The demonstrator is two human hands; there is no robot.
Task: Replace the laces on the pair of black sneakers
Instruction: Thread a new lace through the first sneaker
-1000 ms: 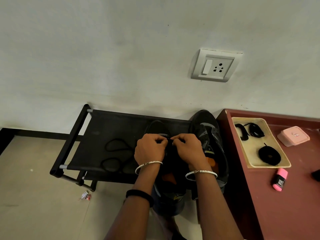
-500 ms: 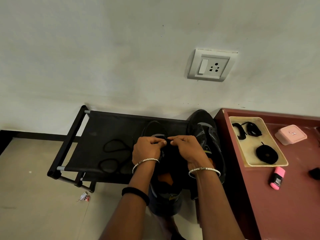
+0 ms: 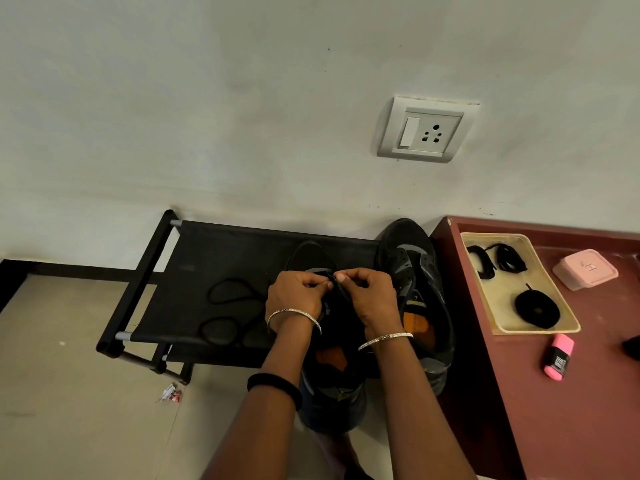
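Note:
Two black sneakers stand toe-to-wall on a low black rack [image 3: 194,265]. The near sneaker [image 3: 332,393] lies under my hands; the other sneaker [image 3: 419,271] is to its right. My left hand [image 3: 296,294] and my right hand [image 3: 370,292] meet over the near sneaker's front eyelets, both pinching a black lace [image 3: 337,287] between fingertips. A loose black lace [image 3: 230,306] lies curled on the rack to the left. How the lace runs through the eyelets is hidden by my hands.
A beige tray [image 3: 568,325] on the red-brown table [image 3: 571,427] at right holds black lace bundles [image 3: 497,259] and a coiled lace [image 3: 536,306]. A pink box [image 3: 585,268] and a pink highlighter [image 3: 558,356] lie beside it. The wall has a socket [image 3: 426,131]. Litter [image 3: 169,393] lies on the floor.
My hands have stayed over the near sneaker, fingertips shifting slightly on the lace. The view has drifted a little.

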